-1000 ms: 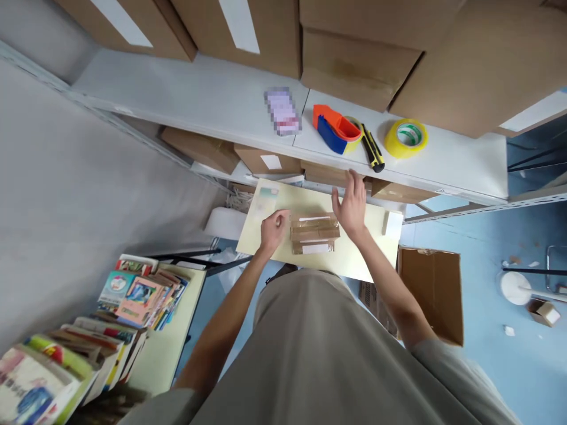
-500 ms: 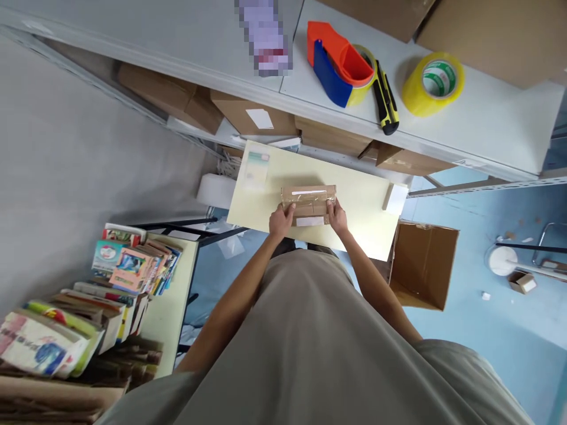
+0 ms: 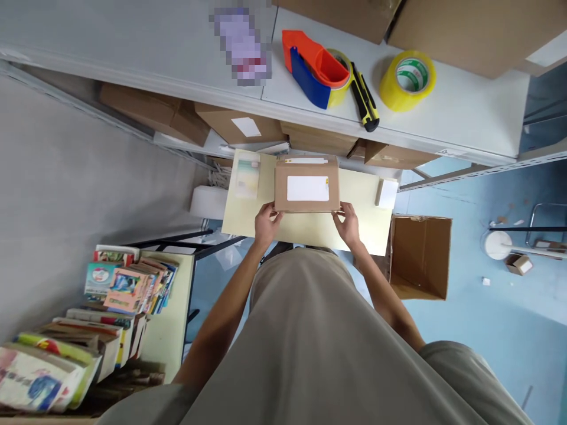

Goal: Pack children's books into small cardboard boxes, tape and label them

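Observation:
A brown cardboard box [image 3: 307, 206] with a white label [image 3: 308, 188] on the face toward me is above the pale yellow table [image 3: 305, 227]. At its lower left corner, my left hand [image 3: 267, 225] grips the edge between thumb and fingers. My right hand [image 3: 348, 224] pinches the lower right corner the same way. A second white strip shows along the box's far edge. Whether the box touches the table is hard to make out.
A white shelf above the table bears an orange and blue tape dispenser [image 3: 312, 68], a utility knife [image 3: 364, 97] and a yellow tape roll [image 3: 408, 81]. Right of the table stands an open carton [image 3: 420, 257]. Books [image 3: 126, 283] fill a side table at left. A small white box [image 3: 387, 193] sits at the table's right.
The box has been turned in my hands, so a broad face with a large white label now shows instead of the taped side. Both hands moved slightly apart. The view has shifted a little.

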Demonstrator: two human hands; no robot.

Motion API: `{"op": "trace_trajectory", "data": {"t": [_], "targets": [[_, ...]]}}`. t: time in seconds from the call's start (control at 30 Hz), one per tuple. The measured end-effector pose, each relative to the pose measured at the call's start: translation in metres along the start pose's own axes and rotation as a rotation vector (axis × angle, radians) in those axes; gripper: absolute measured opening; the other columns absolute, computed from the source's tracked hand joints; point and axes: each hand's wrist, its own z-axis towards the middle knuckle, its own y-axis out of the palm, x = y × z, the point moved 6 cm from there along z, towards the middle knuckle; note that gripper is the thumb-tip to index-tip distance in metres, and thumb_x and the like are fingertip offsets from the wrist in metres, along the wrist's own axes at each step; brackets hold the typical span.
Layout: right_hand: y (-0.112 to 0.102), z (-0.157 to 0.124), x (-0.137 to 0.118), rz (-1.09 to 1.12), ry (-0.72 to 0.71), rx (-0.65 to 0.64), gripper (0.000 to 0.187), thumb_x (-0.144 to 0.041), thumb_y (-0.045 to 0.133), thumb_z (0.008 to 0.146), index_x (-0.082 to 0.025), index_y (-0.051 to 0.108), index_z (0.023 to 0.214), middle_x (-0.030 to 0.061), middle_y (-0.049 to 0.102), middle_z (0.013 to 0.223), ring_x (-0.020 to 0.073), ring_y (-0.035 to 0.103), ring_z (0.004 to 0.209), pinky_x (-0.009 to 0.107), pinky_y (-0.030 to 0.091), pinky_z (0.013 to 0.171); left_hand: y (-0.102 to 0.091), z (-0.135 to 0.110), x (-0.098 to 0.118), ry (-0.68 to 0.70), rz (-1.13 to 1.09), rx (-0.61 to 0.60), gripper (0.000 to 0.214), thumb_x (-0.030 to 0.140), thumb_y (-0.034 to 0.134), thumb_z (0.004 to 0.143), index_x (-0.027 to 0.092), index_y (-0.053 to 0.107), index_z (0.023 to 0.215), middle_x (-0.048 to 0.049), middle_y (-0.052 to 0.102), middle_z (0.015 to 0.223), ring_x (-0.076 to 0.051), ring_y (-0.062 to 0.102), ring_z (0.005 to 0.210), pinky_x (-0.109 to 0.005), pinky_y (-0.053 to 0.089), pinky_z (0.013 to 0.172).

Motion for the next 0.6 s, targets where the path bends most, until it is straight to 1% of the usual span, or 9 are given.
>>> {"op": "trace_trajectory", "data": {"t": [0.03,0.1,0.17,0.23,0.3,0.33,0.4,0.5,0.6], "targets": [[0.003,-0.006,0.005,0.014,0.030,-0.019,0.043,-0.049,0.061,0.111,-0.024,0.071,0.145,0.0181,0.071,0.145,0.0307,0.078,0.120,0.053,0.072,0.107,0.005,-0.001,-0.006,-0.035,-0.002,-0.028,0.034,0.022,0.074,0.100,0.020,0.077,0.134,-0.0127,0.078,0.138,-0.024,0.082,0.111,-0.039,0.070,0.107],[0.014,-0.017,0.022,0.058,0.149,-0.088,0.037,-0.039,0.063,0.107,-0.023,0.074,0.138,0.0184,0.073,0.148,0.0311,0.080,0.123,0.053,0.072,0.107,0.017,-0.004,-0.023,-0.143,0.010,-0.112,0.038,0.017,0.072,0.096,0.019,0.079,0.133,-0.0143,0.078,0.139,-0.026,0.083,0.114,-0.040,0.070,0.108],[0.024,-0.023,0.041,0.089,0.295,-0.151,0.029,-0.031,0.067,0.101,-0.023,0.079,0.125,0.0178,0.078,0.140,0.0322,0.082,0.119,0.055,0.070,0.110,0.027,-0.005,-0.040,-0.232,0.027,-0.192,0.039,0.012,0.070,0.090,0.018,0.082,0.128,-0.0152,0.081,0.133,-0.029,0.084,0.112,-0.043,0.070,0.108],[0.027,-0.023,0.055,0.097,0.397,-0.160,0.021,-0.028,0.070,0.096,-0.024,0.081,0.113,0.0168,0.083,0.130,0.0337,0.082,0.116,0.059,0.065,0.118,0.029,-0.001,-0.052,-0.270,0.042,-0.215,0.042,0.010,0.068,0.086,0.018,0.084,0.125,-0.0163,0.083,0.128,-0.034,0.084,0.117,-0.051,0.067,0.116],[0.023,-0.015,0.063,0.109,0.437,-0.114,0.022,-0.031,0.069,0.097,-0.023,0.082,0.113,0.0178,0.085,0.131,0.0349,0.081,0.120,0.063,0.059,0.125,0.025,0.009,-0.058,-0.278,0.047,-0.191,0.050,0.009,0.065,0.085,0.017,0.083,0.130,-0.0187,0.083,0.134,-0.039,0.080,0.131,-0.059,0.058,0.128],[0.022,-0.008,0.065,0.127,0.451,-0.087,0.026,-0.034,0.068,0.099,-0.023,0.082,0.117,0.0187,0.083,0.136,0.0348,0.079,0.125,0.063,0.057,0.127,0.023,0.016,-0.059,-0.278,0.044,-0.177,0.055,0.010,0.063,0.085,0.017,0.082,0.136,-0.0198,0.082,0.140,-0.040,0.076,0.138,-0.061,0.053,0.132],[0.021,0.006,0.066,0.188,0.477,-0.051,0.038,-0.043,0.064,0.102,-0.020,0.079,0.128,0.0206,0.080,0.145,0.0338,0.078,0.128,0.061,0.060,0.124,0.021,0.032,-0.055,-0.265,0.022,-0.164,0.062,0.012,0.061,0.086,0.016,0.078,0.145,-0.0200,0.079,0.148,-0.039,0.072,0.146,-0.059,0.050,0.135],[0.027,0.022,0.057,0.297,0.505,-0.046,0.054,-0.060,0.059,0.106,-0.018,0.075,0.134,0.0213,0.082,0.139,0.0318,0.082,0.119,0.056,0.069,0.111,0.026,0.054,-0.041,-0.217,-0.039,-0.207,0.058,0.018,0.057,0.091,0.016,0.077,0.146,-0.0173,0.081,0.145,-0.034,0.074,0.140,-0.052,0.056,0.128],[0.028,0.028,0.036,0.429,0.459,-0.009,0.066,-0.077,0.061,0.103,-0.020,0.076,0.132,0.0195,0.082,0.138,0.0318,0.082,0.119,0.054,0.069,0.110,0.026,0.066,-0.020,-0.112,-0.107,-0.213,0.049,0.032,0.054,0.104,0.016,0.075,0.146,-0.0171,0.081,0.145,-0.031,0.075,0.137,-0.048,0.060,0.123]]}}
